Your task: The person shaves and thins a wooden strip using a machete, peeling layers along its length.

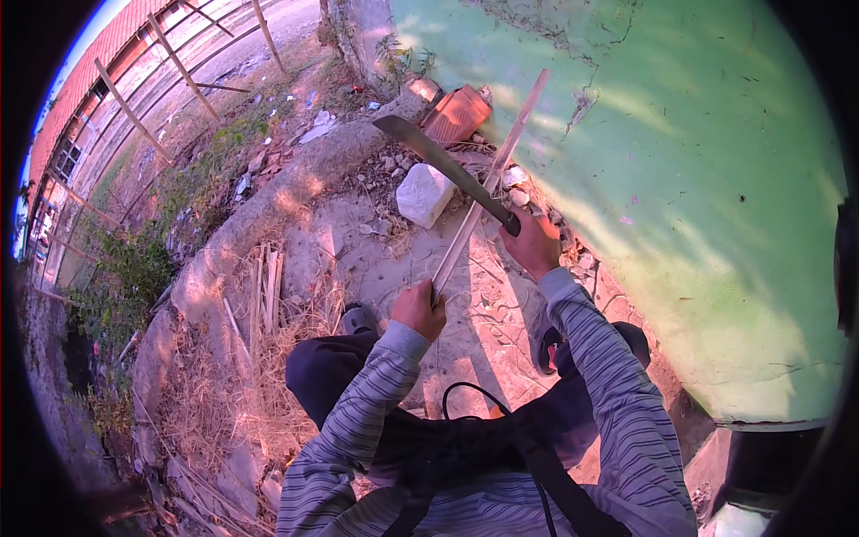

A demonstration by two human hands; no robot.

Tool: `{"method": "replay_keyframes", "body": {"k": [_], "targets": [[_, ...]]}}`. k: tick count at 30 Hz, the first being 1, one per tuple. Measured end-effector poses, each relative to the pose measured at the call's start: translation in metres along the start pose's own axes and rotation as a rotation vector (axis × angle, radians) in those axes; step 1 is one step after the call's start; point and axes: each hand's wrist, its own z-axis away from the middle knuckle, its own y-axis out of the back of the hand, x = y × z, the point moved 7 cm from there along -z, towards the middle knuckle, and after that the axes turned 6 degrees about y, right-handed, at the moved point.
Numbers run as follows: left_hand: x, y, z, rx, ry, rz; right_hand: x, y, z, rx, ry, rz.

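My left hand (419, 311) is closed round the near end of a long, thin strip that looks like split bamboo (466, 234). The strip slants away from me, its far end rising in front of the green wall. In my right hand (534, 244) is the handle of a machete (438, 159), fingers wrapped round it. Its dark, broad blade points away to the left and crosses the strip beyond both hands. Whether blade and strip touch, I cannot tell. Just left of the crossing lies a white stone block (424, 195) on the ground.
A green wall (698, 206) runs close along my right. Orange bricks (458, 115) and rubble lie at its foot. Several split strips (267, 288) rest on shavings (215, 385) to my left, inside a low, curved concrete edge (268, 192). My feet stand on either side of the work.
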Motion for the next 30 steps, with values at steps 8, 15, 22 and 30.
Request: {"method": "replay_keyframes", "body": {"k": [8,15,22,30], "targets": [[0.004,0.005,0.001,0.011,-0.014,0.018,0.017,0.000,-0.013,0.028,0.059,0.074],[-0.005,0.010,0.002,0.041,0.011,0.009,-0.005,-0.015,-0.001,-0.079,0.115,0.049],[-0.007,0.004,0.010,0.034,-0.031,-0.004,0.020,-0.001,-0.018,0.011,0.000,0.185],[-0.002,0.006,0.023,0.007,0.001,-0.020,0.059,0.008,-0.032,-0.039,-0.093,0.189]]}}
